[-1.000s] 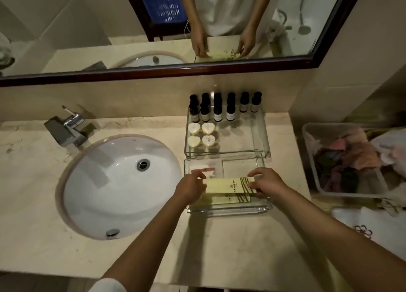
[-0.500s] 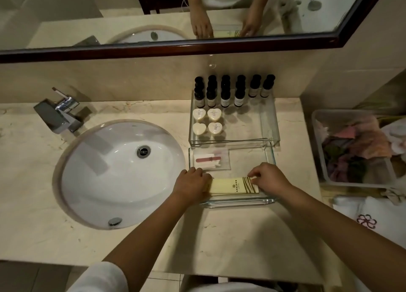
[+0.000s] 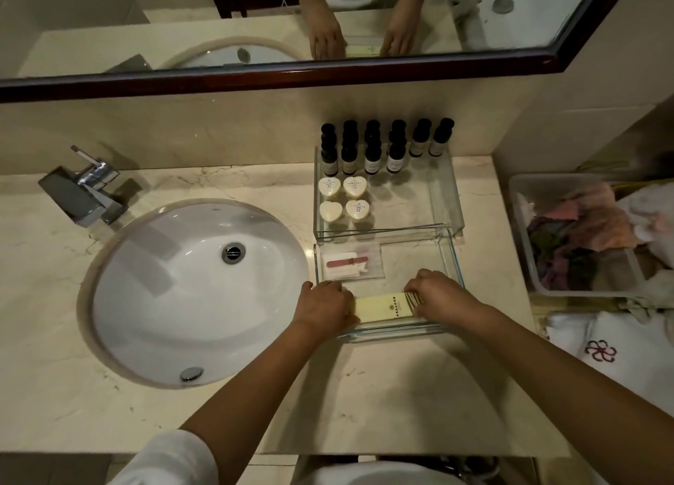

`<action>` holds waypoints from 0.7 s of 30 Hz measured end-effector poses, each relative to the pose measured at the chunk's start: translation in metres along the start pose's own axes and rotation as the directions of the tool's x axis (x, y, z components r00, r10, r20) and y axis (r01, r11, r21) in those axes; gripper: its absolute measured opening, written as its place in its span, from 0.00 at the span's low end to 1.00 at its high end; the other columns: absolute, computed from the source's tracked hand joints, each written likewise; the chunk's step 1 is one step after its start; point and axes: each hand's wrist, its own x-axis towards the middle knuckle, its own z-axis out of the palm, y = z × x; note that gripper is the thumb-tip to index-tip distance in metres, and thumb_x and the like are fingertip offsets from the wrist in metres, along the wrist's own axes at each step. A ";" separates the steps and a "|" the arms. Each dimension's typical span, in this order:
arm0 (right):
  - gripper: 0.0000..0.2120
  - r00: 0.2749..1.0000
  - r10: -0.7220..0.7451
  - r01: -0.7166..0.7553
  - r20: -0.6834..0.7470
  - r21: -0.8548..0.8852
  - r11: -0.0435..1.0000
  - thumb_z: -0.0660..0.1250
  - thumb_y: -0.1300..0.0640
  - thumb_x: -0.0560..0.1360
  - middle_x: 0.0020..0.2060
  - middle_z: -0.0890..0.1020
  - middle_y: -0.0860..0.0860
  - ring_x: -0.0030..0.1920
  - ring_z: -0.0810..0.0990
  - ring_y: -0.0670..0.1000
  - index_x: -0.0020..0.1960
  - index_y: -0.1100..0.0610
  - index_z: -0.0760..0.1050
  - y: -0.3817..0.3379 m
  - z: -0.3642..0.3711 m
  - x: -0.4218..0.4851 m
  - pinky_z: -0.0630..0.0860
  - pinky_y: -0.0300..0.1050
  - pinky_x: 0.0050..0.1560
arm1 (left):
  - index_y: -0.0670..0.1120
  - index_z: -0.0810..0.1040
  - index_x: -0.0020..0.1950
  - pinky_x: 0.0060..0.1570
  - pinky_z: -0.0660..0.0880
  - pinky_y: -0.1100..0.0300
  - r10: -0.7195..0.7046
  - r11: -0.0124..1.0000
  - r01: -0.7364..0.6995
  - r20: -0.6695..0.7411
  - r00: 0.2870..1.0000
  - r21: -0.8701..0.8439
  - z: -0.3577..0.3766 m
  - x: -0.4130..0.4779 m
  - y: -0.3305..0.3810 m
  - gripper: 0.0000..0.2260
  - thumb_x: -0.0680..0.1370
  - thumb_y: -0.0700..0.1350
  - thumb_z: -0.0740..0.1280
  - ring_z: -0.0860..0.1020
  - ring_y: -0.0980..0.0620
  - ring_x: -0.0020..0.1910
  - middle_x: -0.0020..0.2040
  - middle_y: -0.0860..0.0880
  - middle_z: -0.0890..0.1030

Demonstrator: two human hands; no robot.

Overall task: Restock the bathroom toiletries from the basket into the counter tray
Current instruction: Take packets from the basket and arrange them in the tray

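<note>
Two clear glass trays stand on the marble counter right of the sink. The near tray (image 3: 457, 262) holds a clear packet with a pink nail file (image 3: 348, 265) and a long pale yellow box (image 3: 383, 306) lying along its front edge. My left hand (image 3: 322, 307) grips the box's left end and my right hand (image 3: 439, 295) grips its right end. The far tray (image 3: 446, 196) holds several small black-capped bottles (image 3: 372, 152) in rows and heart-shaped white soaps (image 3: 343, 199).
A round white sink (image 3: 197, 291) with a chrome tap (image 3: 85, 193) fills the left of the counter. A clear plastic bin (image 3: 525, 236) of coloured cloths sits at the right, with white embroidered towels (image 3: 601, 349) below it. A framed mirror (image 3: 277, 78) runs along the wall.
Both hands have lowered the yellow box from above the near tray down onto its front part. The view has tilted down, so the trays sit higher in the frame.
</note>
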 end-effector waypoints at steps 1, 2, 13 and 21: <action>0.21 1.000 0.006 -0.006 0.001 -0.001 1.000 0.69 0.57 0.72 0.57 0.74 0.54 0.58 0.73 0.54 0.65 0.54 0.73 -0.001 0.000 0.000 0.73 0.45 0.57 | 0.48 0.75 0.62 0.59 0.65 0.51 0.006 1.000 -0.006 0.000 1.000 0.006 0.001 0.000 0.000 0.19 0.77 0.58 0.62 0.74 0.47 0.59 0.58 0.48 0.76; 0.21 1.000 0.011 -0.011 0.002 -0.001 1.000 0.69 0.57 0.72 0.57 0.74 0.54 0.58 0.73 0.54 0.65 0.54 0.73 -0.002 -0.001 0.000 0.73 0.45 0.57 | 0.48 0.76 0.61 0.59 0.65 0.51 0.012 1.000 -0.012 -0.004 1.000 0.013 0.001 0.000 0.000 0.19 0.77 0.58 0.62 0.74 0.47 0.58 0.58 0.47 0.77; 0.22 0.998 0.057 -0.059 -0.033 -0.064 0.996 0.64 0.57 0.75 0.58 0.72 0.53 0.59 0.72 0.55 0.68 0.52 0.68 -0.013 0.006 -0.012 0.73 0.47 0.56 | 0.47 0.72 0.64 0.59 0.66 0.50 0.056 0.998 -0.056 0.012 0.998 0.001 -0.001 -0.002 -0.002 0.19 0.77 0.55 0.62 0.74 0.46 0.59 0.59 0.46 0.75; 0.26 0.985 0.145 -0.144 -0.098 0.012 0.989 0.64 0.54 0.76 0.66 0.68 0.54 0.66 0.68 0.56 0.72 0.52 0.63 -0.022 -0.021 -0.029 0.69 0.48 0.64 | 0.47 0.70 0.66 0.58 0.66 0.51 0.128 0.989 -0.119 -0.096 0.987 0.091 -0.018 -0.014 -0.010 0.19 0.79 0.54 0.57 0.75 0.46 0.57 0.59 0.47 0.76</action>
